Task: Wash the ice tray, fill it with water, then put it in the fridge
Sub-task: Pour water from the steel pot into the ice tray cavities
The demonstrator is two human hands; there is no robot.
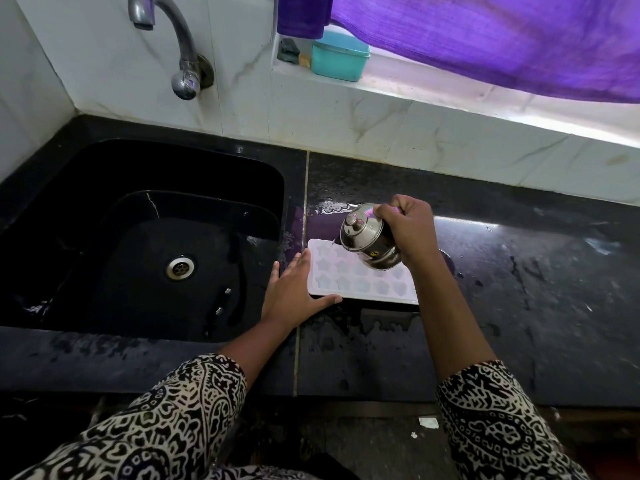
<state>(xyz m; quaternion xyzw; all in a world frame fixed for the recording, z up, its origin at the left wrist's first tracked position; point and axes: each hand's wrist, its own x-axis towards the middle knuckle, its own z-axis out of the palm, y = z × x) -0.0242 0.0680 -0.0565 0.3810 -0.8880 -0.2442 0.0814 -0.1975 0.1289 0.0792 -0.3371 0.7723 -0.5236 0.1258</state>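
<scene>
We see the white ice tray point(360, 282) flat on the wet black counter point(519, 271), its left edge against the spread, open fingers of the left hand point(294, 289); the right hand point(408, 230) grips a tilted steel kettle point(367, 240) over the tray's far cells

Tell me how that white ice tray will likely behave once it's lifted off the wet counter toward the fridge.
The ice tray looks thin and wide, so it may flex or sag if gripped at one end. Its shallow star-shaped cells are being filled from the steel kettle, so water would probably slosh out at any tilt. The counter is wet, so the tray may slide or feel slippery; the left hand steadies its corner.
</scene>
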